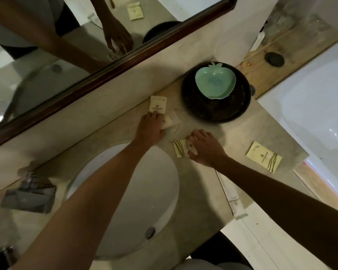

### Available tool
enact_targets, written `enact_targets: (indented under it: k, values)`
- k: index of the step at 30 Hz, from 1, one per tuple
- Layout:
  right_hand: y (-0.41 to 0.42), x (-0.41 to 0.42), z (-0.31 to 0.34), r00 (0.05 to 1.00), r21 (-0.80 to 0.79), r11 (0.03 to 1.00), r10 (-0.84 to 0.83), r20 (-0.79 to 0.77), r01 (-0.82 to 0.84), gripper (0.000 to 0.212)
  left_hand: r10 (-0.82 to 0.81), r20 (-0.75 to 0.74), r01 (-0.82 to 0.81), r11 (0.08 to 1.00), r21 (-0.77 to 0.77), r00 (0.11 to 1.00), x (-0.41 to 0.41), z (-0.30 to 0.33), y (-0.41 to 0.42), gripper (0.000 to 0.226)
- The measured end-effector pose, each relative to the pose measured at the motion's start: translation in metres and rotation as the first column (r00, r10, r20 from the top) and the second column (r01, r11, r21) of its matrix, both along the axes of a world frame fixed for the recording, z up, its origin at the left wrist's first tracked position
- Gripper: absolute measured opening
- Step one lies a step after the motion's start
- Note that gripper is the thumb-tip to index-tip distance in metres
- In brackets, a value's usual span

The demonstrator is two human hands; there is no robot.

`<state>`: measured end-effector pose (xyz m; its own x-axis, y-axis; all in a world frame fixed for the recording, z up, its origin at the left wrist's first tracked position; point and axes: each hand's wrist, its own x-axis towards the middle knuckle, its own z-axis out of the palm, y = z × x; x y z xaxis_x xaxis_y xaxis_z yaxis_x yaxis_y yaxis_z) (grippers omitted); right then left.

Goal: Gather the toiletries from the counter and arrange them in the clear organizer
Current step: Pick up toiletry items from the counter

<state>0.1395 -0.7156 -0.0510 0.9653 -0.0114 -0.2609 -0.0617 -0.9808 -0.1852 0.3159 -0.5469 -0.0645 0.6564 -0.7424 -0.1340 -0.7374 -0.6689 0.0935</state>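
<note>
Right hand atop striped packet

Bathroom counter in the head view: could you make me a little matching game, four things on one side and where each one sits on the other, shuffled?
Things:
1. green apple-shaped dish
2. long white sachet
3. striped packet lying alone
4. clear organizer

Places:
A. at the counter's front edge, beside the right forearm
B. left of the sink
C. inside the dark round bowl
D. near the counter's right end, untouched by either hand

Pairs: 1-C, 2-A, 3-D, 4-B
</note>
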Motion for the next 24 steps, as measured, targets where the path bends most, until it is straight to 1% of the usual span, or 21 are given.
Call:
enact_targets:
  k: [2,3,5,7,8,9,10,11,12,13,14,16,17,18,19,21,24]
  values:
    - [-0.001,-0.006,0.001,1.0,0.013,1.0,0.003,0.013,-0.004,0.061,-0.087,-0.07,0.085,0.996,-0.023,0.994,-0.017,-0.003,0.005,0.052]
    - [-0.001,-0.009,0.001,1.0,0.017,1.0,0.008,0.02,-0.008,0.06,-0.104,-0.094,0.101,0.994,-0.039,0.99,-0.023,-0.002,0.008,0.056]
    - [-0.004,-0.013,0.001,0.999,0.01,1.0,0.006,0.034,-0.007,0.061,-0.058,-0.116,0.047,0.994,-0.099,0.992,-0.026,0.001,0.011,0.063]
    - [-0.007,-0.01,0.002,0.998,0.008,0.999,-0.036,0.053,0.036,0.064,0.093,-0.082,-0.107,0.978,-0.181,0.992,-0.016,0.005,0.005,0.062]
    - [-0.008,-0.008,0.003,0.995,0.013,0.998,-0.069,0.067,0.068,0.065,0.215,-0.076,-0.227,0.951,-0.21,0.974,-0.007,0.006,-0.001,0.062]
    - [-0.008,-0.005,0.003,0.992,0.02,0.995,-0.096,0.079,0.095,0.065,0.357,-0.117,-0.375,0.901,-0.22,0.927,0.003,0.006,-0.008,0.066]
    - [-0.007,-0.003,0.004,0.99,0.029,0.993,-0.115,0.086,0.112,0.065,0.485,-0.192,-0.518,0.832,-0.197,0.853,0.012,0.007,-0.016,0.074]
    - [-0.006,-0.001,0.004,0.988,0.041,0.992,-0.126,0.091,0.122,0.065,0.572,-0.259,-0.617,0.774,-0.142,0.778,0.02,0.008,-0.023,0.082]
    - [-0.004,0.001,0.004,0.987,0.055,0.99,-0.131,0.091,0.126,0.065,0.609,-0.293,-0.653,0.753,-0.078,0.737,0.027,0.006,-0.028,0.09]
    - [-0.003,0.004,0.005,0.987,0.068,0.99,-0.133,0.085,0.127,0.065,0.6,-0.305,-0.637,0.77,-0.031,0.74,0.031,0.005,-0.032,0.095]
    - [-0.002,0.008,0.006,0.987,0.077,0.989,-0.134,0.084,0.128,0.065,0.545,-0.314,-0.58,0.815,-0.021,0.777,0.034,0.006,-0.034,0.094]
    - [-0.003,0.02,0.009,0.984,0.084,0.988,-0.14,0.114,0.13,0.065,0.331,-0.35,-0.388,0.915,-0.106,0.876,0.037,0.008,-0.037,0.086]
    - [-0.004,0.028,0.01,0.98,0.08,0.988,-0.144,0.138,0.134,0.065,0.225,-0.359,-0.292,0.945,-0.147,0.906,0.036,0.008,-0.037,0.083]
    - [-0.006,0.037,0.011,0.977,0.07,0.988,-0.15,0.153,0.141,0.066,0.147,-0.352,-0.22,0.959,-0.177,0.924,0.035,0.007,-0.037,0.081]
    - [-0.007,0.046,0.012,0.976,0.055,0.988,-0.153,0.156,0.147,0.069,0.101,-0.347,-0.179,0.963,-0.2,0.932,0.034,0.005,-0.036,0.081]
    - [-0.012,0.069,0.011,0.98,0.018,0.991,-0.137,0.141,0.135,0.08,0.061,-0.356,-0.151,0.961,-0.231,0.932,0.03,0.004,-0.035,0.081]
    - [-0.021,0.106,0.001,0.998,0.003,0.999,-0.032,0.052,0.032,0.097,0.035,-0.341,-0.138,0.949,-0.283,0.94,0.026,0.005,-0.03,0.078]
